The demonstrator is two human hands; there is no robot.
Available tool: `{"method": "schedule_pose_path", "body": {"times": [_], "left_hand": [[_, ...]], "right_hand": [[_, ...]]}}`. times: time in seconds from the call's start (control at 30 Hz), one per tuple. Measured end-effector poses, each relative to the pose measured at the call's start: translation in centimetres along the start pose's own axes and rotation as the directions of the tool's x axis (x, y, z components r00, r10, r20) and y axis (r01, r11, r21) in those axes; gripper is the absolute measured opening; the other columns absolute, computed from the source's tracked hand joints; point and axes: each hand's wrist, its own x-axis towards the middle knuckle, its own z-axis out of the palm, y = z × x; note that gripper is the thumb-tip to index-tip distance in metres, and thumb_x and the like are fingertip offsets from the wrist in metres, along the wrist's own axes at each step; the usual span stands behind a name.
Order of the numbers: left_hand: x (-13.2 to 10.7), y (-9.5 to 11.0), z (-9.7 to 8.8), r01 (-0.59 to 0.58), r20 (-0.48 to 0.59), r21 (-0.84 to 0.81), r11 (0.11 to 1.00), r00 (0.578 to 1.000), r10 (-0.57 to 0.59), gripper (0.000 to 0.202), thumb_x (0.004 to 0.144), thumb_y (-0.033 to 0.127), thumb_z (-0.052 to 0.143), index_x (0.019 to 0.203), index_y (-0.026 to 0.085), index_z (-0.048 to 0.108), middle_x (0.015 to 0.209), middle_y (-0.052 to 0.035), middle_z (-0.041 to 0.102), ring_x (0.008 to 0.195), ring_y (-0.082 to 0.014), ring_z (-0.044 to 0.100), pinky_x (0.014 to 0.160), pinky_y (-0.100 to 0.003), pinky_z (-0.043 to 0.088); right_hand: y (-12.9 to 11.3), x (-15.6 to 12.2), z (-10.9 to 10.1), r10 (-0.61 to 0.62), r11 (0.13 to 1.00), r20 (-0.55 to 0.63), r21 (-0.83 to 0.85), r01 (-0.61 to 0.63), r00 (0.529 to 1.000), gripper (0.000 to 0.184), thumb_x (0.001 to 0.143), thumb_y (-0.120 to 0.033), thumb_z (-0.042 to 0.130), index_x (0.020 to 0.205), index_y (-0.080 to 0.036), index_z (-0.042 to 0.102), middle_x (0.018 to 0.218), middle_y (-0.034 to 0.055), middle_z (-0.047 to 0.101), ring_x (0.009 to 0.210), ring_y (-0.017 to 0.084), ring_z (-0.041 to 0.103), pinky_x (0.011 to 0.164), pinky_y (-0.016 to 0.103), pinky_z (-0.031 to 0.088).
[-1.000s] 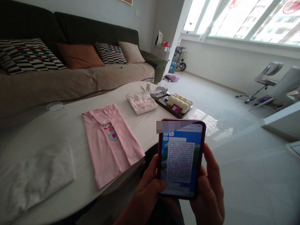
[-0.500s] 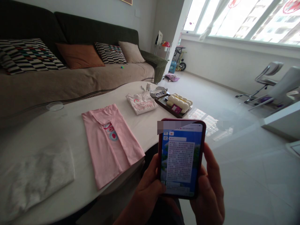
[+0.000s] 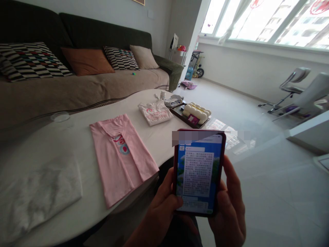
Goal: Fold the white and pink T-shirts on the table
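While 2 hands (image 3: 197,219) grip 1 phone (image 3: 198,173), 3 tees (image 3: 120,156).

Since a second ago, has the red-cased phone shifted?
Barely: the red-cased phone, held in both hands, has crept slightly upward toward the white table's edge. Its screen text also scrolled up.

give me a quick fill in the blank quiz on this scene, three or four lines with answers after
1. Both hands, the left hand and the right hand, hold a ____ with a lit screen.
2. The garment lying flat on the white table nearest the phone is coloured ____.
3. The orange cushion rests on the ____.
4. The folded white shirt lies just left of a dark ____ holding a white and yellow thing.

Missing words: phone; pink; sofa; tray
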Motion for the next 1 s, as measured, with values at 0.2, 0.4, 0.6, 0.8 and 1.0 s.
{"method": "schedule_pose_path", "body": {"times": [0.2, 0.4, 0.6, 0.8, 1.0], "left_hand": [[0.05, -0.23, -0.18, -0.059, 0.042, -0.051, 0.997, 0.997, 0.061, 0.056, 0.075, 0.018, 0.058, 0.127, 0.038, 0.051, 0.102, -0.0025, 0.055, 0.076, -0.0164, 0.06, 0.048, -0.028, 0.059], [0.13, -0.21, 0.04, -0.062, 0.065, -0.049, 0.997, 0.996, 0.065, 0.052, 0.076, 0.018, 0.057, 0.125, 0.037, 0.053, 0.093, -0.0017, 0.056, 0.075, -0.0161, 0.061, 0.049, -0.027, 0.059], [0.08, 0.02, 0.21, -0.029, 0.007, -0.028, 0.999, 1.0, 0.029, 0.056, 0.074, 0.02, 0.059, 0.128, 0.032, 0.049, 0.1, -0.0037, 0.056, 0.078, -0.0187, 0.062, 0.047, -0.027, 0.059], [0.09, 0.02, 0.25, -0.031, 0.007, -0.022, 0.999, 1.0, 0.031, 0.053, 0.074, 0.022, 0.059, 0.126, 0.033, 0.051, 0.101, -0.0038, 0.058, 0.08, -0.02, 0.063, 0.046, -0.027, 0.059], [0.07, -0.14, 0.07, -0.041, -0.022, 0.005, 0.999, 0.999, 0.041, 0.054, 0.075, 0.023, 0.059, 0.127, 0.033, 0.05, 0.106, -0.0051, 0.057, 0.082, -0.0213, 0.063, 0.046, -0.028, 0.059]], "right_hand": [[-0.71, -0.3, 0.78, 0.099, 0.994, -0.08, -0.027, -0.101, 0.992, 0.052, 0.093, -0.036, 0.041, 0.143, -0.036, 0.029, 0.124, 0.0065, 0.062, 0.101, 0.03, 0.065, 0.072, 0.043, 0.058], [-0.7, -0.29, 0.73, 0.096, 0.995, -0.069, -0.025, -0.098, 0.993, 0.048, 0.093, -0.036, 0.041, 0.141, -0.039, 0.033, 0.124, 0.0037, 0.062, 0.103, 0.03, 0.064, 0.074, 0.044, 0.057], [-0.82, -0.27, 0.97, 0.112, 0.994, -0.088, 0.016, -0.111, 0.99, 0.049, 0.092, -0.036, 0.045, 0.14, -0.039, 0.035, 0.12, 0.0043, 0.064, 0.095, 0.029, 0.067, 0.068, 0.041, 0.057], [-0.76, -0.22, 0.76, 0.083, 0.995, -0.06, -0.05, -0.086, 0.995, 0.049, 0.092, -0.036, 0.044, 0.14, -0.04, 0.034, 0.122, 0.0034, 0.063, 0.097, 0.03, 0.067, 0.064, 0.041, 0.058], [-0.7, -0.3, 0.73, 0.089, 0.994, -0.06, -0.064, -0.093, 0.994, 0.049, 0.092, -0.037, 0.044, 0.14, -0.042, 0.033, 0.127, 0.0024, 0.061, 0.104, 0.03, 0.064, 0.065, 0.04, 0.057]]}}
